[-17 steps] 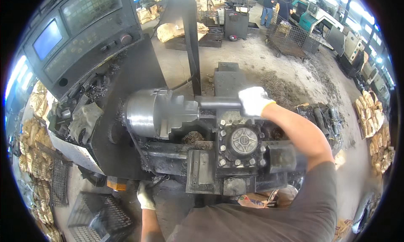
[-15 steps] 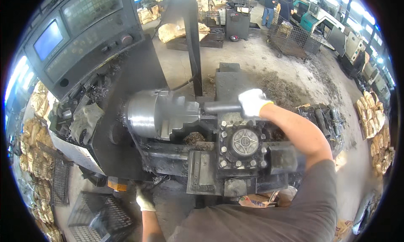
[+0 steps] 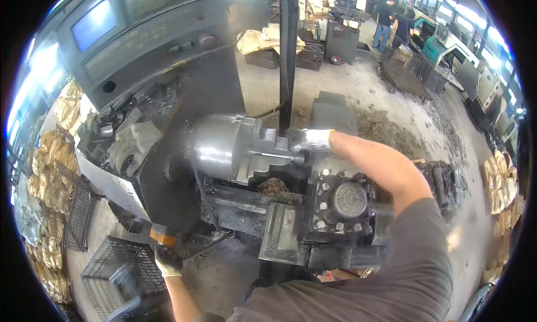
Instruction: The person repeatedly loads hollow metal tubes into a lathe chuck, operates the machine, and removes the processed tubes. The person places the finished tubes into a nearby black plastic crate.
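A grey metal bar (image 3: 274,154) sits in the jaws of the lathe chuck (image 3: 224,148), its free end pointing toward the turret (image 3: 344,201), and the gloved right hand (image 3: 313,140) is closed around that end, so the piece looks seated in the chuck but not yet let go. The gloved left hand (image 3: 166,260) hangs low by the front edge of the machine bed, just above a wire basket (image 3: 112,271) on the floor; whether it grips anything I cannot tell. Swarf (image 3: 273,186) lies under the chuck, and the control panel (image 3: 140,25) stands at the machine's far left corner.
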The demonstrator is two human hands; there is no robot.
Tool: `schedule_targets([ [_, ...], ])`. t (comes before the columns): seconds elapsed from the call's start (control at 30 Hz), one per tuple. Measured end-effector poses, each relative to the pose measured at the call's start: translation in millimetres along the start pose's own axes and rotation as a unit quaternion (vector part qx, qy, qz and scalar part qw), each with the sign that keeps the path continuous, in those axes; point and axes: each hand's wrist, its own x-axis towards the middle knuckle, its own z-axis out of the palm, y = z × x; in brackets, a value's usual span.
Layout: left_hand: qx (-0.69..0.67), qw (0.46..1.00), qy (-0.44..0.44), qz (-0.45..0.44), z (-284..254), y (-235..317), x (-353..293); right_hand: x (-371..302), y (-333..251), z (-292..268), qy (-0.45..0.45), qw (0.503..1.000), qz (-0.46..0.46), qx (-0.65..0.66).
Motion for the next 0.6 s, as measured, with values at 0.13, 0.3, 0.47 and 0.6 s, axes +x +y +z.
schedule_targets([
  [0.13, 0.013, 0.995, -0.092, -0.027, -22, 7, 27, 17, 18, -6, 0.016, 0.999, -0.029, 0.002],
  [0.3, 0.162, 0.970, -0.035, 0.178, -28, -16, 57, -18, 40, 1, 0.220, 0.933, -0.080, -0.273],
  [0.47, 0.410, 0.835, 0.121, 0.345, 3, -6, -11, -179, 42, 58, 0.583, 0.709, -0.212, -0.335],
  [0.6, 0.449, 0.620, 0.066, 0.640, 73, 13, -88, -285, 193, 103, 0.827, 0.497, -0.122, -0.236],
])
